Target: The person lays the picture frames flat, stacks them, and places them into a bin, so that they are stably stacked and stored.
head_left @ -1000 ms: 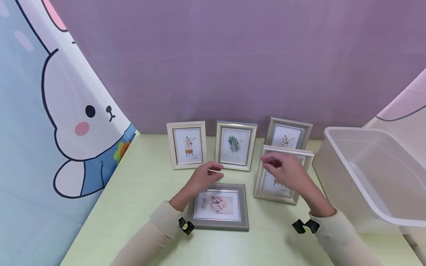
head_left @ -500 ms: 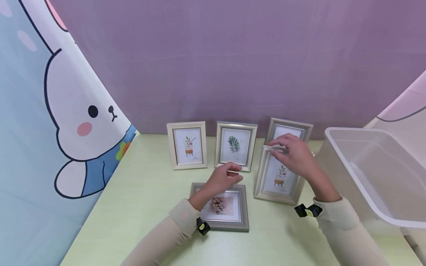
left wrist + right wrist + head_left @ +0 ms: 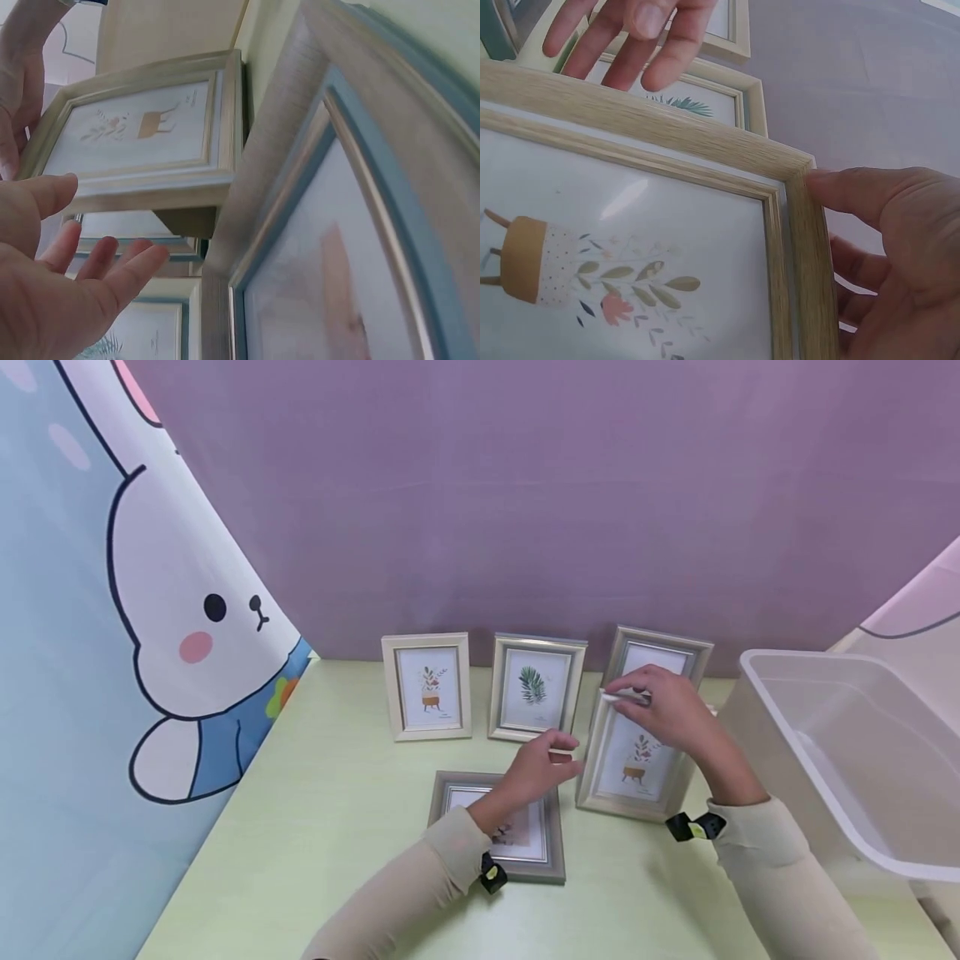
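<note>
My right hand [image 3: 671, 708] pinches the top edge of a light wood picture frame [image 3: 613, 758] with a potted-plant print, standing at the right of the table. In the right wrist view the thumb [image 3: 847, 187] lies on the frame's front and the other fingers are behind it. My left hand [image 3: 536, 768] hovers by that frame's left side with fingers spread apart and nothing in them, as the left wrist view also shows. Beneath the left arm lies a grey-brown picture frame [image 3: 555, 839] with a pink flower print, partly covered by the sleeve.
Along the back stand a cream frame [image 3: 390, 689] with a potted plant, a gold-toned frame [image 3: 498, 685] with a green leaf, and a grey frame [image 3: 701, 656] partly hidden behind the held one. A white plastic bin [image 3: 806, 768] stands at the right. A purple curtain [image 3: 480, 510] hangs behind.
My right hand has moved up and right onto the front frame's top edge and taken hold of it. My left hand has moved right, over the lying frame toward the standing one.
</note>
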The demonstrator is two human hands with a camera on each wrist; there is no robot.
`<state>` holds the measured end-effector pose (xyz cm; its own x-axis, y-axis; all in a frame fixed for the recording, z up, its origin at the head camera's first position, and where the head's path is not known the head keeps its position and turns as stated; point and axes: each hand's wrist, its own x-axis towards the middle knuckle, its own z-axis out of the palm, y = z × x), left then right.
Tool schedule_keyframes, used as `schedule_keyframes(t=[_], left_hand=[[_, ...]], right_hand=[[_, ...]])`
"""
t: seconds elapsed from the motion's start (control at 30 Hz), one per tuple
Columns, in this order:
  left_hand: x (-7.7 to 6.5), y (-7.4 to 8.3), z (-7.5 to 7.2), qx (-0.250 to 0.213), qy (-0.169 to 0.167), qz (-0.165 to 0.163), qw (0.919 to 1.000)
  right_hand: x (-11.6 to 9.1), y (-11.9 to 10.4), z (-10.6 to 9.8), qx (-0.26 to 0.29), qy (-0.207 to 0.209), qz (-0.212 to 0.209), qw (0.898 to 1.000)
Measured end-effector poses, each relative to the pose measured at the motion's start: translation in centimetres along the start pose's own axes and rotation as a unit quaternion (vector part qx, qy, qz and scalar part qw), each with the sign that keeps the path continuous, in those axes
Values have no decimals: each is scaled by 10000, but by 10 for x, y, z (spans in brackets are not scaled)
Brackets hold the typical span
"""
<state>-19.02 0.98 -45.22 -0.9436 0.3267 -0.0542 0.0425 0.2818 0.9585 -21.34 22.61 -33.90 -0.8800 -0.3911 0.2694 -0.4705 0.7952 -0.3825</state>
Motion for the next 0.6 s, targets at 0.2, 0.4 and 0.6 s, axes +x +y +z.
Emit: schedule_keyframes(t=[0.2,0.4,0.6], left_hand=[[6,5,13,-148,48,-85,9998],[12,5,21,-234,193,-75,9995],[15,5,23,-227,324,-104,9992]], right_hand=[[1,2,2,-72,11,-53,10000],[1,4,3,-64,-69,26,10000],[1,5,7,-6,-21,70,10000]])
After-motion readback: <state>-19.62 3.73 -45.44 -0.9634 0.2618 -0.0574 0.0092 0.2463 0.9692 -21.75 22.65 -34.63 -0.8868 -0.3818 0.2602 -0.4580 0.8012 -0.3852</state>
